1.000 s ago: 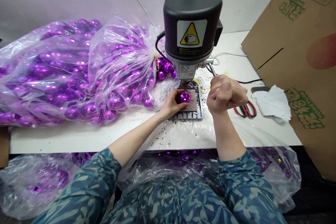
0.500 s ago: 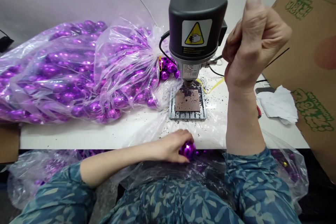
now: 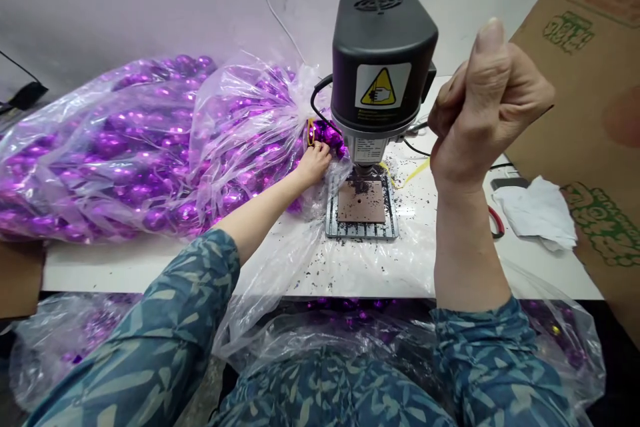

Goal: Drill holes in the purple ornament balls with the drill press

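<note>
My left hand (image 3: 316,161) is at the mouth of the large plastic bag. Its bent fingers are closed on a shiny purple ball (image 3: 338,147) in the cluster there, with the fingertips partly hidden. Raised at the right, my right hand (image 3: 483,107) is a fist around the lever (image 3: 419,127) of a black drill press (image 3: 384,53); most of that lever is covered by the hand. Below the chuck, a brown square board (image 3: 364,207) with a small hole lies on the metal base (image 3: 337,230), sprinkled with dark shavings.
The clear bag (image 3: 125,153), full of purple balls, fills the table's left side. White paper (image 3: 537,213) and a red-handled tool (image 3: 496,222) lie at right, beside a tall cardboard box (image 3: 595,107). Plastic sheeting (image 3: 285,333) with more balls hangs below the table's front edge.
My left hand has left the purple ball at the table's front edge and moved up and left to the bag's mouth. The right fist stays on the lever. The view has shifted slightly.
</note>
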`<state>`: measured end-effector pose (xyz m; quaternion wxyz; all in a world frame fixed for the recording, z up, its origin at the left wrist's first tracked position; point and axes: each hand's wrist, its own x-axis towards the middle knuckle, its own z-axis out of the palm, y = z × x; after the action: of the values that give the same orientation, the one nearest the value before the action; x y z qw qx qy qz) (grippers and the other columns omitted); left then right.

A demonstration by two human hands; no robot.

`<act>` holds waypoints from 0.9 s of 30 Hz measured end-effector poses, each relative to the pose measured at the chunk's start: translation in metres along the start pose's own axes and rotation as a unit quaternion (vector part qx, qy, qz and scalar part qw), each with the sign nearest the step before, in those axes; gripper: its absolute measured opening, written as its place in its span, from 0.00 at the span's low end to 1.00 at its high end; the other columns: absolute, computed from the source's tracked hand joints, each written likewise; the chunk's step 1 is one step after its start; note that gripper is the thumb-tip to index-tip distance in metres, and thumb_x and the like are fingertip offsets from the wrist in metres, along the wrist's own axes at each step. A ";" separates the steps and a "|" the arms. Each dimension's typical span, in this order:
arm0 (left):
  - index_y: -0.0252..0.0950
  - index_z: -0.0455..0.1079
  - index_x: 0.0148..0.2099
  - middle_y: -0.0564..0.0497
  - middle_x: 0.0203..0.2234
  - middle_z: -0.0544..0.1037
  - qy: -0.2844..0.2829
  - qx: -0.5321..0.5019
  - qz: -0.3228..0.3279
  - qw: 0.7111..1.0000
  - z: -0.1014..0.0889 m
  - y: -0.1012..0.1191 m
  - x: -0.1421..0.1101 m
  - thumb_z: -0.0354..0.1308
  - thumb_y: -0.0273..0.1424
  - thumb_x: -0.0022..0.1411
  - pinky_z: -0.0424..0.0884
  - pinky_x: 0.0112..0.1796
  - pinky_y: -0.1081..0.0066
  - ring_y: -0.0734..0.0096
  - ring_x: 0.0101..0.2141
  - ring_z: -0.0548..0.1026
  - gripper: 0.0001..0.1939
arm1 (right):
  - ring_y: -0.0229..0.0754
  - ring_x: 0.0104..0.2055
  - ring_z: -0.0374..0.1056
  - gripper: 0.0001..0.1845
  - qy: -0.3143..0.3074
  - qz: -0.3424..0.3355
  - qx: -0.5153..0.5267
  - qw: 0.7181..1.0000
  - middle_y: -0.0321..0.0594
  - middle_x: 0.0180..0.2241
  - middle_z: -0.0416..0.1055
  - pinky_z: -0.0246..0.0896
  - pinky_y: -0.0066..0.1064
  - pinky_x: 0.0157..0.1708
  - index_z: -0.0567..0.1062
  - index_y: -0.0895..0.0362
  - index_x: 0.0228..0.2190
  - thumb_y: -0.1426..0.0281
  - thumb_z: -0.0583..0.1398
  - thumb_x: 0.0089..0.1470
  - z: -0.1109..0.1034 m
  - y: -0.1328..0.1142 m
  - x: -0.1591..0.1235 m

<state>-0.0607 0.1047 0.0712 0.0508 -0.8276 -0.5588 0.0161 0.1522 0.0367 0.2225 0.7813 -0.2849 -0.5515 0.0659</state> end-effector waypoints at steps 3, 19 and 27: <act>0.25 0.76 0.57 0.26 0.60 0.73 -0.017 0.023 -0.002 1.000 0.009 -0.006 0.014 0.49 0.16 0.66 0.66 0.63 0.43 0.34 0.65 0.68 0.22 | 0.30 0.15 0.47 0.39 0.006 -0.003 0.038 0.999 0.28 0.14 0.52 0.51 0.33 0.21 0.58 0.53 0.16 0.33 0.54 0.55 0.001 0.000 0.000; 0.36 0.72 0.54 0.42 0.47 0.84 0.063 -0.781 -0.114 0.611 0.021 0.049 -0.086 0.78 0.46 0.57 0.80 0.49 0.59 0.61 0.46 0.83 0.31 | 0.30 0.14 0.48 0.33 0.014 -0.025 0.119 0.992 0.27 0.13 0.54 0.53 0.33 0.21 0.62 0.53 0.16 0.44 0.62 0.57 0.001 -0.003 -0.003; 0.37 0.74 0.55 0.44 0.48 0.85 0.101 -0.763 -0.092 0.632 0.043 0.063 -0.079 0.81 0.43 0.54 0.79 0.54 0.57 0.59 0.49 0.83 0.32 | 0.31 0.14 0.48 0.39 -0.004 -0.023 0.035 0.999 0.30 0.13 0.50 0.52 0.34 0.20 0.56 0.52 0.16 0.32 0.50 0.56 0.000 -0.003 -0.003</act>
<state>-0.0355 0.0110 0.0192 -0.5413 -0.5119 -0.4362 -0.5047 0.1504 0.0328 0.2218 0.7900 -0.2449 -0.5579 0.0682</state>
